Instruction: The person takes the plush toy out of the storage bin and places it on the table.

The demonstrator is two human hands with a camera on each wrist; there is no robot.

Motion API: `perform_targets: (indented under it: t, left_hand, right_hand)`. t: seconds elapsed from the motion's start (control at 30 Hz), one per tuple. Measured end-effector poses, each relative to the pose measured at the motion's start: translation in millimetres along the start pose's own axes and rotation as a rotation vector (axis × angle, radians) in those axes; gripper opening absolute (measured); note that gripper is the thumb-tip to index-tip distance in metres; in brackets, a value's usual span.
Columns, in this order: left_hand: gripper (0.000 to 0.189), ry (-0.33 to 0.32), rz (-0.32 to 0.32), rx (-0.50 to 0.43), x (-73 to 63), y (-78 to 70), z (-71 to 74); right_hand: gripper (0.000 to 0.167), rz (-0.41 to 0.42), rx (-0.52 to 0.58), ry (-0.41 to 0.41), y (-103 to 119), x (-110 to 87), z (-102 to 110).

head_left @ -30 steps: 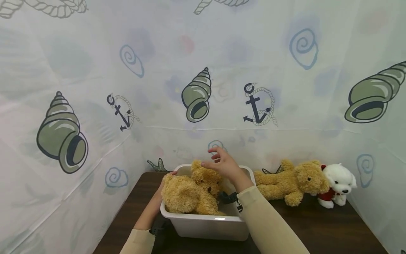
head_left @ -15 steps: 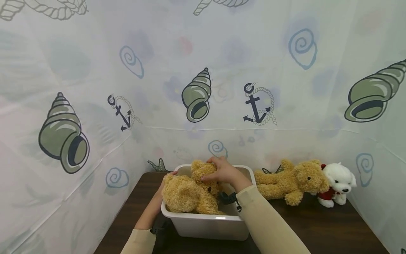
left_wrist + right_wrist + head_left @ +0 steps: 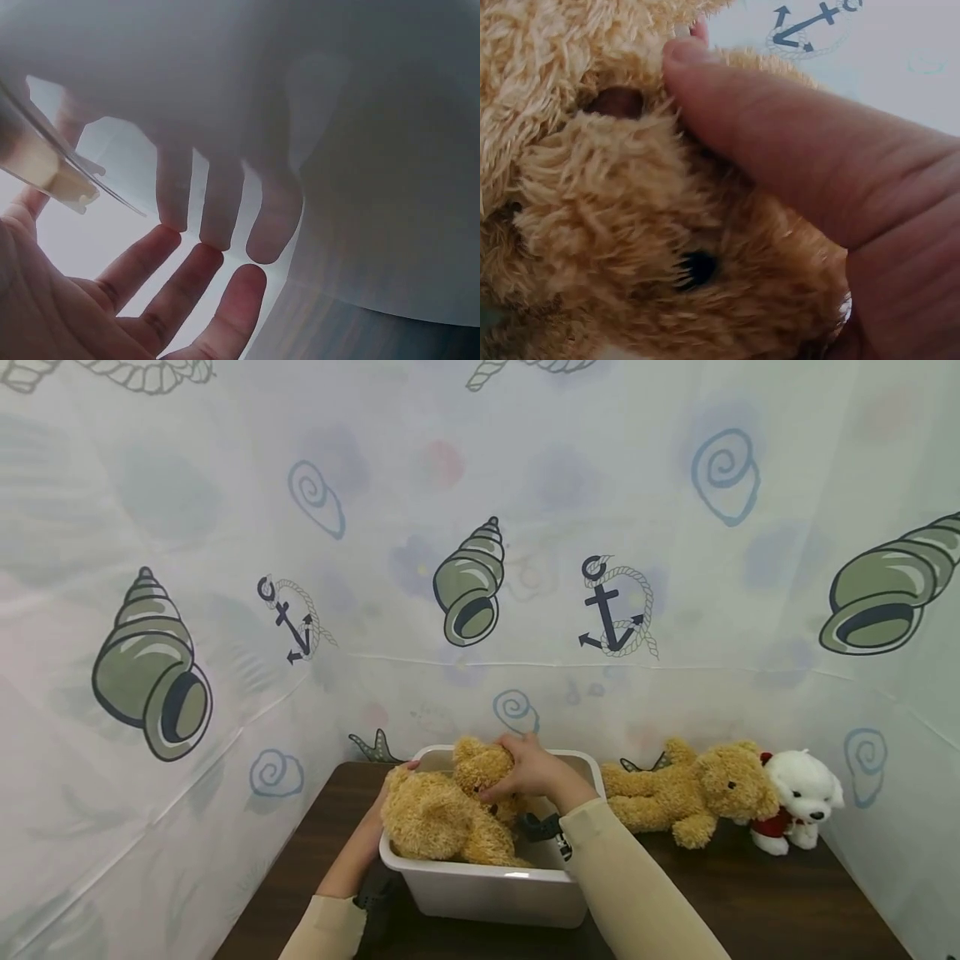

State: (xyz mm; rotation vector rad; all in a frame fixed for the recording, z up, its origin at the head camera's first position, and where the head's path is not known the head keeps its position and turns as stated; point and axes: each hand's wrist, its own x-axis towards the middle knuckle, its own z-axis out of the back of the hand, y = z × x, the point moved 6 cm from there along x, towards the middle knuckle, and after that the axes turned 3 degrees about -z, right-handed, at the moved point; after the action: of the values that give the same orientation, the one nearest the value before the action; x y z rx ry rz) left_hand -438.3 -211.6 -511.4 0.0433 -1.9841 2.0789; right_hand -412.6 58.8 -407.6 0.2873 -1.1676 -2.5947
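Note:
A white plastic bin [image 3: 495, 897] holds two curly golden teddy bears. My right hand [image 3: 542, 774] grips the head of the rear teddy bear [image 3: 474, 762], thumb across its face and fingers behind. In the right wrist view the thumb [image 3: 742, 112] presses into the fur near a dark eye. The front teddy bear [image 3: 427, 818] leans against the bin's left side, its face turned away. My left hand [image 3: 369, 837] is at the bin's left side, partly hidden by that bear. In the left wrist view its extended, spread fingers [image 3: 161, 259] touch the glossy outer wall.
To the right, another golden teddy bear [image 3: 675, 789] lies on the dark wooden table [image 3: 780, 902], beside a white plush dog [image 3: 802, 789] with red clothing. A white curtain [image 3: 525, 468] printed with shells and anchors hangs behind and at both sides.
My right hand has come down from above the rear teddy bear and now grips its head. The left hand and the bin have stayed in place.

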Motion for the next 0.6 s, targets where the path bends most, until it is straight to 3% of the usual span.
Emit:
perform_targets:
  t: [0.17,0.23,0.53,0.6]
  left_hand:
    - [0.072,-0.011,0.029,-0.174,1.6,1.9,-2.7]
    - [0.072,0.002,0.041,-0.2,0.5,1.8,-4.4]
    - [0.073,-0.001,0.066,-0.234,0.1,-1.2,-5.9]
    - [0.074,0.023,0.05,-0.184,-0.7,-0.2,-5.3]
  right_hand:
    - [0.073,0.024,0.075,0.037,-0.6,-3.0,-1.0]
    - [0.071,0.014,0.114,0.049,-1.2,-4.4,-2.9]
    - [0.062,-0.014,0.135,-0.006,-2.2,-1.8,-3.6]
    - [0.062,-0.032,0.143,-0.021,-3.8,-1.1,-1.7]
